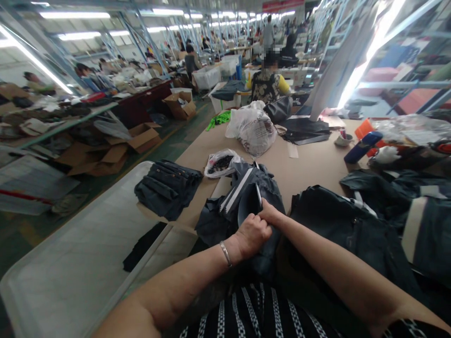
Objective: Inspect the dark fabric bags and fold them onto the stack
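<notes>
Together, both hands (252, 236) clenched on dark fabric (272, 188), right of a folded stack (167, 188).

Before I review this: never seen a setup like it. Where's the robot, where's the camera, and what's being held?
There is no robot here. You are seeing a person's own two bare hands, and the single picture comes from a camera worn on that person's head, looking forward and down. That is why both forearms reach in from the bottom.

The left hand, with a bracelet at its wrist, and the right hand are close together, gripping dark cloth. Their fingers hide the exact grip.

On the brown table are a stack of dark pieces, a small open plastic bag with dark bits inside, and a larger white bag. More dark fabric lies to the right.
</notes>
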### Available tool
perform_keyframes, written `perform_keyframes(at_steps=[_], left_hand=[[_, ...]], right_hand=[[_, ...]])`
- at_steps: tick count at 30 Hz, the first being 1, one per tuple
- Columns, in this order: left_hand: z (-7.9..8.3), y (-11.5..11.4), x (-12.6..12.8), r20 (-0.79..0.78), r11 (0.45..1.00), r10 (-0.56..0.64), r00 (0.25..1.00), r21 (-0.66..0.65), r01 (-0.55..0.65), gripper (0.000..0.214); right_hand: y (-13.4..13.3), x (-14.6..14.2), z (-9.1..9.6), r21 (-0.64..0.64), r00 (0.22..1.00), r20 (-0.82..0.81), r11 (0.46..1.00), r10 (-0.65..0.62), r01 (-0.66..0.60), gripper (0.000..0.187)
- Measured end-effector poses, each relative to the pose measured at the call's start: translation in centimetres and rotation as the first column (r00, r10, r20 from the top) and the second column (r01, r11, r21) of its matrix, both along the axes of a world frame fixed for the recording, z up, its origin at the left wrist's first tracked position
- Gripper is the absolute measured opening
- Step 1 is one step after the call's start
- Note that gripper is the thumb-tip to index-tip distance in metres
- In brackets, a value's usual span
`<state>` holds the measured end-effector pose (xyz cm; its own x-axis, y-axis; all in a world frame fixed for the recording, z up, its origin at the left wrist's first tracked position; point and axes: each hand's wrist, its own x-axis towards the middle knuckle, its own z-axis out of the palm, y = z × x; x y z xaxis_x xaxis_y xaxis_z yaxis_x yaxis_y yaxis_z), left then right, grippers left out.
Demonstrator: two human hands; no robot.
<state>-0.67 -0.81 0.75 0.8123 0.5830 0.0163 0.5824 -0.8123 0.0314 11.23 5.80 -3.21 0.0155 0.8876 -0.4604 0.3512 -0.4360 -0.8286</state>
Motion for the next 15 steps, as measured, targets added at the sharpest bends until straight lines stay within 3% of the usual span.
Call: perform_keyframes(at_steps=[2, 4, 5, 6, 7, 8, 9, 11, 13, 15], left_hand=[[-0.3, 0.2, -0.2, 0.078, 0.996, 0.066, 0.995, -0.060, -0.062, 0.011], [-0.4, 1.1, -1.2, 0.280, 0.954, 0.296, 0.913, -0.126, -0.271, 0.026], [-0.4, 1.8, -1.8, 0.389, 0.890, 0.457, 0.800, -0.208, -0.407, 0.036], [-0.4, 2.5, -2.5, 0.461, 0.788, 0.615, 0.640, -0.339, -0.513, 0.044], [-0.4, 3.3, -3.1, 0.474, 0.666, 0.746, 0.468, -0.515, -0.539, 0.046], [-0.4, 3.9, -3.6, 0.425, 0.534, 0.845, 0.325, -0.706, -0.465, 0.046], [-0.4, 4.5, -4.0, 0.332, 0.395, 0.914, 0.234, -0.863, -0.314, 0.045], [-0.3, 5.0, -4.1, 0.154, 0.154, 0.974, 0.167, -0.988, 0.011, 0.038], [0.2, 4.7, -3.7, 0.044, 0.023, 0.994, 0.103, -0.981, 0.194, 0.030], [1.3, 3.5, -3.1, -0.027, -0.037, 0.999, 0.038, -0.955, 0.295, 0.026]], right_hand=[[-0.3, 0.7, -0.1, 0.003, 0.997, -0.077, 1.000, -0.006, 0.006, 0.037], [-0.7, 1.3, 0.3, 0.014, 0.978, -0.206, 1.000, -0.009, 0.012, 0.037], [-0.9, 1.5, 0.6, 0.019, 0.962, -0.271, 1.000, -0.010, 0.016, 0.039], [-1.2, 1.5, 0.9, 0.028, 0.944, -0.329, 0.999, -0.013, 0.024, 0.040], [-1.5, 1.4, 1.4, 0.041, 0.927, -0.375, 0.999, -0.016, 0.034, 0.040], [-2.0, 1.3, 1.7, 0.056, 0.911, -0.412, 0.998, -0.015, 0.042, 0.038], [-2.4, 1.0, 2.1, 0.074, 0.899, -0.438, 0.996, -0.011, 0.048, 0.035], [-3.4, 0.6, 2.6, 0.109, 0.884, -0.468, 0.993, 0.009, 0.047, 0.033], [-3.9, 0.6, 2.8, 0.156, 0.888, -0.459, 0.986, 0.023, 0.054, 0.034], [-3.9, 1.5, 2.7, 0.195, 0.901, -0.434, 0.974, -0.019, 0.115, 0.037]])
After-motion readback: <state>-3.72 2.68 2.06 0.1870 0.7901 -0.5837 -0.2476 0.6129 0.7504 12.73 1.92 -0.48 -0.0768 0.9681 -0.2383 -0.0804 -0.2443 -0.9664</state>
